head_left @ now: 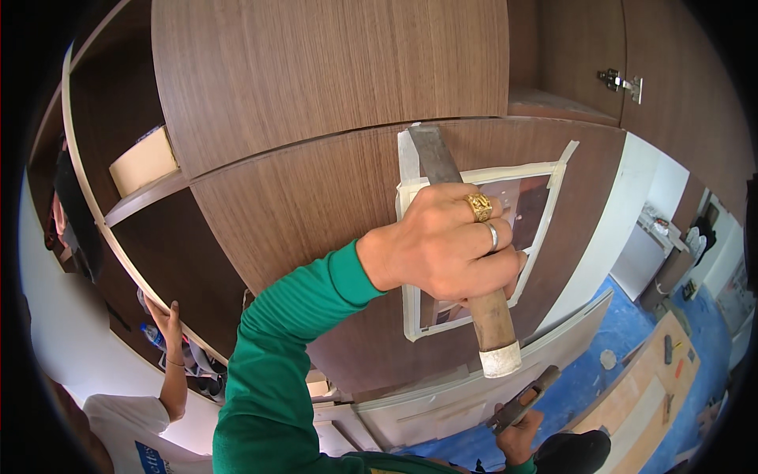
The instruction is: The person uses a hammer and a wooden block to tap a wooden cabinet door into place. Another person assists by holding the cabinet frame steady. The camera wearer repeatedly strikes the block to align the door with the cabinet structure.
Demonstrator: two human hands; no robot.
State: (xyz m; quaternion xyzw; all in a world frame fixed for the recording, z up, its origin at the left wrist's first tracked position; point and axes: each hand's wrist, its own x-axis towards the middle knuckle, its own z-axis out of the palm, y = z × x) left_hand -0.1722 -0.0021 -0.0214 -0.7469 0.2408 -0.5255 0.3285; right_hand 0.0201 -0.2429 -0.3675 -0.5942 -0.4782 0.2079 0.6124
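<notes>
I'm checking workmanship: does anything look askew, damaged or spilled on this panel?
The pale tape looks uneven: strips overshoot both upper corners of the picture it borders. No spill or clear damage stands out, though the left hand and chisel hide part of the picture.

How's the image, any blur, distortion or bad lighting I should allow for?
Head view: left hand and chisel look fairly sharp; fisheye bending bows the upper door's lower edge, and the corners fall to black. Same head view: the lower left recess is dark, the white strip bright, and a blurred patch sits at far left.
</notes>
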